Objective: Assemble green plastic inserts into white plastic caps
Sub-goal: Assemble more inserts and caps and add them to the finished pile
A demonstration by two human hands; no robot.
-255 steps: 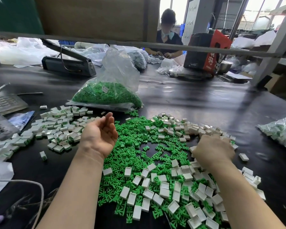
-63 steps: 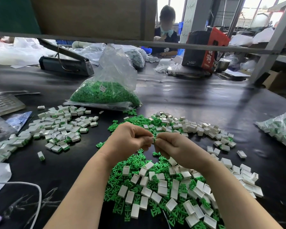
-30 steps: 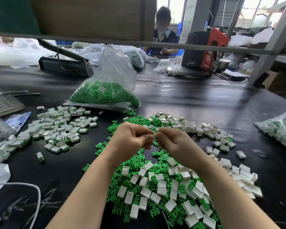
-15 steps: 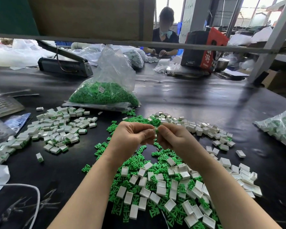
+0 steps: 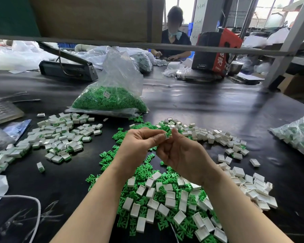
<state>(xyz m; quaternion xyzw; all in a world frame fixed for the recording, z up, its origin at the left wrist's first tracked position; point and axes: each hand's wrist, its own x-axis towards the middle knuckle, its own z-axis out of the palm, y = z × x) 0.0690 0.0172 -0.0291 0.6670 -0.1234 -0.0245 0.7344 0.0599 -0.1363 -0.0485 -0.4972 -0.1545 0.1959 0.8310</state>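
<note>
My left hand and my right hand meet above the black table, fingertips together. Between them they pinch a small white cap with a green insert; which hand holds which part is hidden by the fingers. Below my hands lies a mixed heap of loose green inserts and empty white caps. More white caps stretch in a band to the right. A pile of assembled caps lies at the left.
A clear bag of green inserts stands behind the heap. A bag of parts lies at the right edge. A heat sealer, a red-black box and another person are at the back. A white cable runs front left.
Since 8.5 s ago both hands left the piles and came together over the heap. In the last second they rose slightly and the pinched part shows more green at the fingertips.
</note>
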